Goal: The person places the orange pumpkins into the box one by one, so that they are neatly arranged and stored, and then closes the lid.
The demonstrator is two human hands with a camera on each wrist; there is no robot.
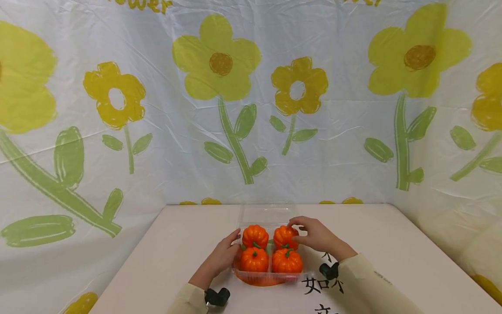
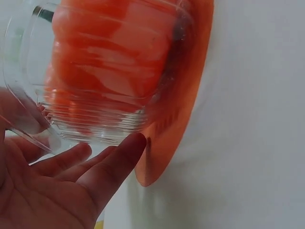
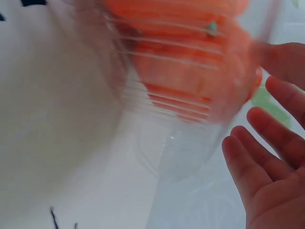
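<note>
Several orange toy pumpkins (image 1: 254, 260) with green stems sit in two rows inside a clear plastic box (image 1: 274, 275). At the box's left side, my left hand (image 1: 223, 254) grips the wall. The left wrist view shows the fingers (image 2: 114, 164) against the ribbed outside and the thumb by the rim, partly seen through the plastic. My right hand (image 1: 313, 234) is at the far right pumpkin (image 1: 283, 235), its index finger and thumb beside it. Loosely spread fingers (image 3: 248, 160) show outside the box in the right wrist view; whether they touch the pumpkin is unclear.
The box's clear lid (image 1: 266, 214) lies folded back towards the rear of the table (image 1: 188, 231). Beneath the box, an orange shape (image 1: 260, 281) and black written characters (image 1: 322, 285) show on the white surface. A flower-printed curtain (image 1: 333, 165) stands behind.
</note>
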